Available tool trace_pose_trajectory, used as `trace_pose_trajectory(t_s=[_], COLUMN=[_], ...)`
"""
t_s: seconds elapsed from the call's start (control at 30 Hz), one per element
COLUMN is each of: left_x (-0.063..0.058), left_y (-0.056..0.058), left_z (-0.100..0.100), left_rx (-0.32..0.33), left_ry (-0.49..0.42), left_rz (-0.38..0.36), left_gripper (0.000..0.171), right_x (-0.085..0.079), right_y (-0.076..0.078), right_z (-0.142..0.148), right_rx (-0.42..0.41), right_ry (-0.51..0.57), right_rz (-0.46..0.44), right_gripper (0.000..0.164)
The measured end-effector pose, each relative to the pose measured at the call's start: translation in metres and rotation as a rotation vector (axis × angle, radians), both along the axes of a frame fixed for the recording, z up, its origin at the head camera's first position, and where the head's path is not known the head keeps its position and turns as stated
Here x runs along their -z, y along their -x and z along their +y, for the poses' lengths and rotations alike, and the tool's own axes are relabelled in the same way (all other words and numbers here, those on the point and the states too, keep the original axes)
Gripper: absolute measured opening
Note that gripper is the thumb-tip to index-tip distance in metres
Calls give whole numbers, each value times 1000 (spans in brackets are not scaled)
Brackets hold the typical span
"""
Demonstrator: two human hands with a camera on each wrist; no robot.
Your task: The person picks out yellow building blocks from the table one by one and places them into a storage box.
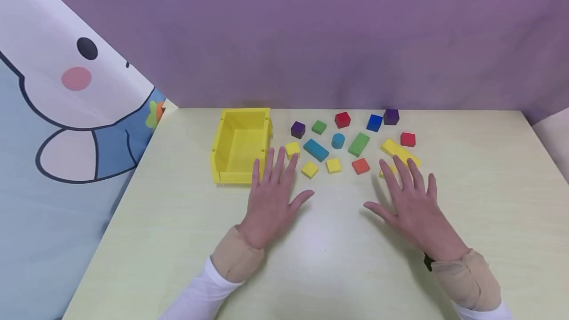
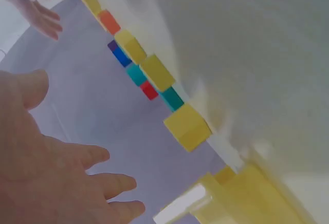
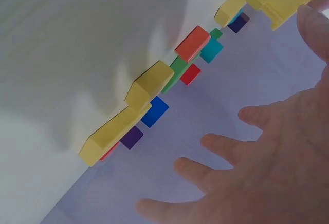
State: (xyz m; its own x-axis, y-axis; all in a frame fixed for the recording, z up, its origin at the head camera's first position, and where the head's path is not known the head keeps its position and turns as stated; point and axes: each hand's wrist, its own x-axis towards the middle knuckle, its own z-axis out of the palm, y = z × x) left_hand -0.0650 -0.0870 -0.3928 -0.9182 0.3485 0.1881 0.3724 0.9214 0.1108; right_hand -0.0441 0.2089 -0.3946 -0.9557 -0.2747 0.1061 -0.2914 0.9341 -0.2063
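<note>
My left hand point(image 1: 271, 204), fingers spread and straight, is over the table by the right front corner of a yellow bin point(image 1: 216, 162). A yellow block point(image 1: 292, 149) lies near its fingertips. My right hand point(image 1: 415, 211) is also spread, holding nothing; its fingers partly cover a small yellow block point(image 1: 385, 172), with a long yellow block point(image 1: 401, 152) just beyond. Between and beyond the hands lie a red-orange block point(image 1: 361, 166), a teal block point(image 1: 316, 150), a green block point(image 1: 358, 144) and a blue cylinder point(image 1: 338, 140). Both palms appear empty in the wrist views.
Farther back are a red block point(image 1: 343, 120), a blue block point(image 1: 374, 123) and purple blocks, one a purple cube point(image 1: 391, 117). A purple curtain point(image 1: 311, 38) rises behind the pale table point(image 1: 155, 241). At left hangs a cloth with a cartoon figure point(image 1: 66, 112).
</note>
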Motion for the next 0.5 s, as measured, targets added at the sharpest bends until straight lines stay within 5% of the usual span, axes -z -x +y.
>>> trace_pose_trajectory(t_s=[0.23, 0.5], left_x=[-7, -10], left_y=[8, 23], left_z=[-9, -33], left_rx=[-17, -70], left_ry=[-10, -72], left_rz=[-30, 64], left_gripper=[77, 76], right_x=[-1, 3], right_y=[-2, 0], right_z=[-3, 1], right_rx=[-26, -75], right_ry=[28, -8], right_rz=[-15, 15], right_gripper=[91, 94])
